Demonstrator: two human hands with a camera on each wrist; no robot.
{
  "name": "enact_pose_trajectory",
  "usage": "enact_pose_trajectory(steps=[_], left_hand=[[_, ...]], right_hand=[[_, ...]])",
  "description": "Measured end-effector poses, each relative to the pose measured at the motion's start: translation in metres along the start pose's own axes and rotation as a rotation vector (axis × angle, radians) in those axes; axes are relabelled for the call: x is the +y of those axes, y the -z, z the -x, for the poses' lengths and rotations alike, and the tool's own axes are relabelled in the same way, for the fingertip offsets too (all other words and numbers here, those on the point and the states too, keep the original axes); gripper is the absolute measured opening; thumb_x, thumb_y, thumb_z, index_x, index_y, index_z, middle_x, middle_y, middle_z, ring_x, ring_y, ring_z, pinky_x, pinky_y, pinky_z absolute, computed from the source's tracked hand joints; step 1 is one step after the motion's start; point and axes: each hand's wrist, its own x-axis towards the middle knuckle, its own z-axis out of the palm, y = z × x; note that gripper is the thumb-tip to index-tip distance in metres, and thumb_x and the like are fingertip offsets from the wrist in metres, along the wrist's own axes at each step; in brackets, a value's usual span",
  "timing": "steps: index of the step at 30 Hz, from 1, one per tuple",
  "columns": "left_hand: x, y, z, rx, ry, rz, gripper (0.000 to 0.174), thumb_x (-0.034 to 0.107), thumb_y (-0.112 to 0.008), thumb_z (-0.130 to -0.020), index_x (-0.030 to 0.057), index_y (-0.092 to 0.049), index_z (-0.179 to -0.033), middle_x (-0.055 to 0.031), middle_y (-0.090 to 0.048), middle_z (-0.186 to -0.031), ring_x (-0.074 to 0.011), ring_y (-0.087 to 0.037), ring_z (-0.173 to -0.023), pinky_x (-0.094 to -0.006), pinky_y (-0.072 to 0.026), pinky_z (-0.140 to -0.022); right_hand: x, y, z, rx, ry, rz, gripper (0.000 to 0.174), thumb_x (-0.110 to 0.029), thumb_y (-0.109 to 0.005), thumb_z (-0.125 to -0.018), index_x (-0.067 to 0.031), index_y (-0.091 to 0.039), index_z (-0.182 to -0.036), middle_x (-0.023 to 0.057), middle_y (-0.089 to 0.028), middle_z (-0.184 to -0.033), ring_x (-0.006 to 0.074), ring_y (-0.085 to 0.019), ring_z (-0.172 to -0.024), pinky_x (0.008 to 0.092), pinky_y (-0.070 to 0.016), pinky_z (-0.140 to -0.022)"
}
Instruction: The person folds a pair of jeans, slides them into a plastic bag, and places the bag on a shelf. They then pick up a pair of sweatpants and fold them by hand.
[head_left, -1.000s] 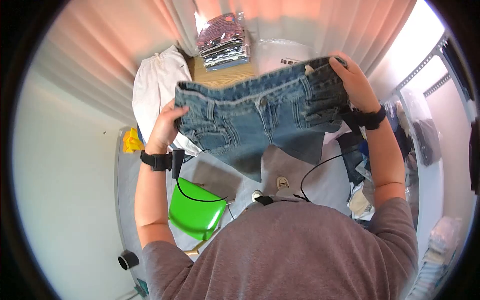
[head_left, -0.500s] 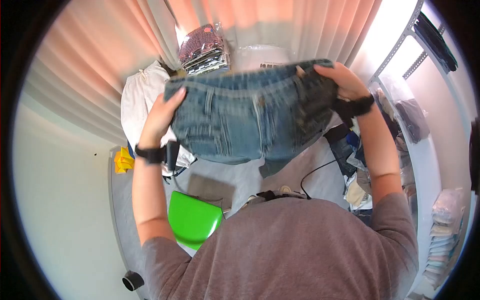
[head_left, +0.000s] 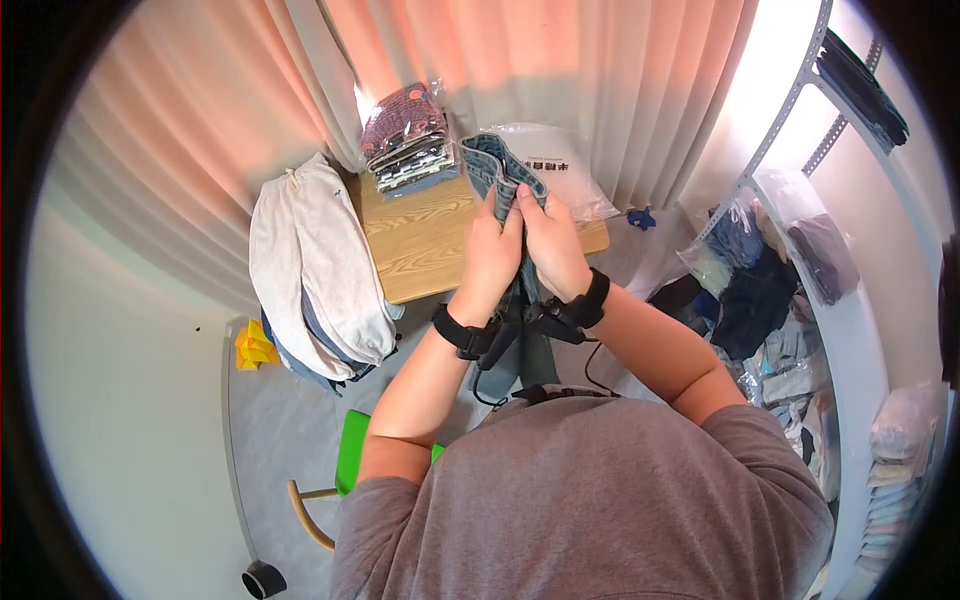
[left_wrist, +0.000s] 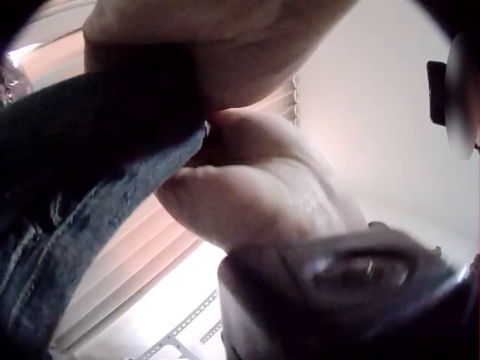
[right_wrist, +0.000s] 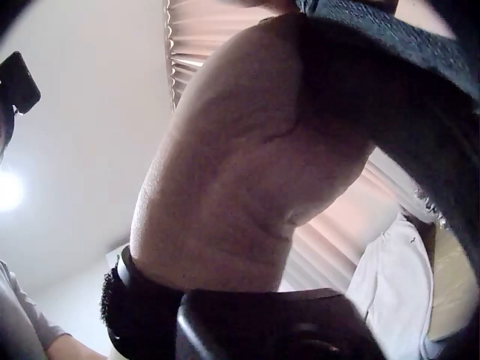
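Blue denim shorts (head_left: 484, 165) hang from both hands in front of the chest, with the waistband bunched between them. The left hand (head_left: 491, 250) pinches the waistband from the left, the right hand (head_left: 552, 245) from the right, and the two hands are side by side at the thumbs. Denim (left_wrist: 82, 217) runs down the left side of the left wrist view, near the hands. In the right wrist view the denim (right_wrist: 390, 37) crosses the top right beside the right hand (right_wrist: 232, 142). The fingers behind the cloth are hidden.
A wooden table (head_left: 420, 240) bears wrapped folded clothes (head_left: 408, 135) and a clear plastic bag (head_left: 570, 175). Pale trousers (head_left: 320, 260) drape at its left. A green chair (head_left: 350, 450) stands below left. Clothes (head_left: 755, 300) heap beside the shelving at right.
The hands came together from wide apart, and the shorts' stretched waistband is now gathered between them. The view has shifted, showing more of the table.
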Motion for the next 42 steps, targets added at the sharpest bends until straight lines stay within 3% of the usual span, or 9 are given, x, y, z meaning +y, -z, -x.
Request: enact_pose_trajectory(steps=[4, 19, 22, 25, 28, 31, 34, 38, 42], left_hand=[[-0.012, -0.005, 0.005, 0.039, -0.087, -0.1, 0.038, 0.024, -0.053, -0.088, -0.0088, -0.053, -0.107, -0.0327, -0.059, -0.085, -0.0468, -0.057, -0.084, -0.046, -0.0446, -0.071], [0.009, -0.008, 0.012, -0.02, -0.058, -0.183, 0.056, 0.012, -0.051, -0.084, -0.0191, -0.031, -0.125, -0.0364, -0.056, -0.094, -0.0451, -0.057, -0.088, -0.0447, -0.0458, -0.075], [0.0, -0.014, 0.013, -0.063, -0.133, -0.144, 0.04, 0.012, -0.054, -0.082, -0.0099, -0.043, -0.114, -0.0289, -0.059, -0.088, -0.0413, -0.06, -0.083, -0.0421, -0.0476, -0.068], [-0.008, -0.012, 0.017, -0.4, -0.185, -0.019, 0.053, -0.001, -0.055, -0.073, -0.005, -0.036, -0.122, -0.0122, -0.051, -0.099, -0.0196, -0.054, -0.085, -0.0311, -0.0463, -0.071], [-0.004, -0.003, 0.018, -0.475, -0.196, 0.047, 0.055, -0.002, -0.054, -0.073, -0.0026, -0.04, -0.125, -0.0107, -0.053, -0.096, -0.0176, -0.054, -0.08, -0.0288, -0.0457, -0.07], [0.01, 0.031, -0.006, -0.087, -0.563, -0.352, 0.057, 0.007, -0.069, -0.068, 0.0041, -0.052, -0.121, -0.0111, -0.056, -0.1, -0.025, -0.055, -0.09, -0.034, -0.0447, -0.08], [0.035, 0.041, -0.019, -0.203, -0.816, -0.565, 0.068, 0.02, -0.079, -0.06, 0.0046, -0.051, -0.12, -0.0147, -0.051, -0.121, -0.0324, -0.046, -0.114, -0.0397, -0.0389, -0.093], [0.014, 0.023, -0.024, -0.366, -0.76, -0.701, 0.066, 0.024, -0.079, -0.059, 0.007, -0.054, -0.117, -0.0154, -0.057, -0.113, -0.0326, -0.052, -0.106, -0.0392, -0.0427, -0.088], [0.007, 0.013, -0.026, -0.645, -0.354, -0.706, 0.038, 0.031, -0.074, -0.065, 0.0102, -0.064, -0.095, -0.0164, -0.064, -0.078, -0.0351, -0.061, -0.076, -0.0421, -0.0483, -0.067]], right_hand=[[0.002, 0.007, 0.0, -0.068, 0.01, -0.024, 0.03, -0.021, -0.043, -0.096, 0.0055, -0.056, -0.095, 0.0053, -0.059, -0.079, 0.0099, -0.049, -0.074, 0.0268, -0.0419, -0.069], [-0.004, 0.022, -0.008, -0.164, 0.029, 0.119, 0.035, -0.029, -0.046, -0.095, 0.0046, -0.057, -0.093, 0.0069, -0.056, -0.074, 0.0144, -0.05, -0.07, 0.0297, -0.0427, -0.069], [-0.014, 0.028, -0.011, -0.238, 0.235, 0.261, 0.037, -0.031, -0.049, -0.092, 0.0055, -0.056, -0.093, 0.0097, -0.056, -0.073, 0.0175, -0.052, -0.072, 0.0321, -0.0433, -0.071], [-0.024, 0.037, -0.01, -0.28, -0.037, 0.245, 0.03, -0.025, -0.052, -0.091, 0.0045, -0.057, -0.093, 0.0045, -0.056, -0.074, 0.0132, -0.053, -0.073, 0.0276, -0.0431, -0.071], [-0.014, 0.06, -0.017, -0.34, -0.208, 0.027, 0.026, -0.021, -0.051, -0.092, 0.0039, -0.058, -0.093, 0.0019, -0.059, -0.082, 0.0099, -0.052, -0.074, 0.0257, -0.0434, -0.071], [-0.002, 0.071, -0.014, -0.36, -0.208, 0.058, 0.025, -0.019, -0.049, -0.093, 0.0041, -0.057, -0.099, 0.0011, -0.06, -0.086, 0.0086, -0.052, -0.077, 0.0264, -0.0437, -0.074], [-0.001, 0.073, -0.005, -0.446, -0.211, 0.067, 0.027, -0.02, -0.05, -0.093, 0.0043, -0.056, -0.104, 0.0031, -0.061, -0.088, 0.0092, -0.052, -0.08, 0.0271, -0.0434, -0.075], [-0.007, 0.07, 0.002, -0.492, -0.029, 0.218, 0.029, -0.02, -0.051, -0.091, 0.0046, -0.055, -0.106, 0.0073, -0.061, -0.09, 0.0105, -0.053, -0.082, 0.0282, -0.0435, -0.077], [-0.005, 0.081, -0.003, -0.559, -0.114, 0.254, 0.029, -0.02, -0.057, -0.088, 0.0041, -0.057, -0.104, 0.0086, -0.061, -0.087, 0.0109, -0.053, -0.08, 0.0272, -0.0431, -0.075]])
